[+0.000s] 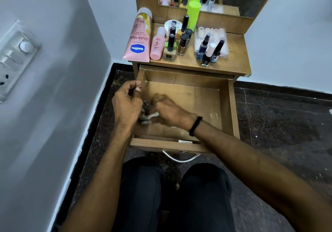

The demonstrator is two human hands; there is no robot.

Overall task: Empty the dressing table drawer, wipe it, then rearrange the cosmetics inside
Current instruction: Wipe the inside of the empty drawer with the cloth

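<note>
Though blurred, right hand (170, 113) beside grey-white wad (149, 117) in drawer (224, 109); left hand (127, 104) curled; both grips untellable.

Drawer (224, 105) brown wood grain, pale scuffs inside; handle (181, 158) silver. Worktop (237, 55) same brown wood. Tube (137, 39) pink, yellow near the cap, blue oval logo. Bottle (158, 44) pink, red print. Can (193, 14) neon green. Jar (169, 24) white. Polishes (217, 49): caps mostly black, one white. Cloth (149, 116) grey-white, blurred. Wristband (195, 126) black. Trousers (143, 195) black. Floor (278, 123) black speckled stone. Wall (62, 105) pale grey-white. Switch panel (16, 57) white.
</note>
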